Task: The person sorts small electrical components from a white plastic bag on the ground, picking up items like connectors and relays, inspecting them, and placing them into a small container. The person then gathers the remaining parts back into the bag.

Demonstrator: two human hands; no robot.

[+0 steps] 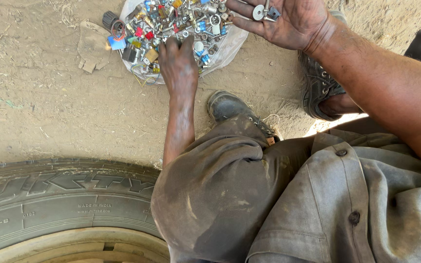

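A pile of small metal and coloured parts (171, 24) lies on a clear plastic sheet (230, 46) on the dirt at the top of the head view. My left hand (178, 61) reaches down into the pile, fingers curled among the pieces; what it grips is hidden. My right hand (293, 19) is held palm up above the pile's right side. A round washer (258, 12) and a couple of small grey metal pieces (272, 13) rest on its fingers.
A car tyre (64, 195) lies at the bottom left. My bent knee in grey trousers (220, 185) and two worn shoes (230, 107) (320, 83) fill the lower right. A scrap of cardboard (92, 46) lies left of the pile on dusty ground (49, 107).
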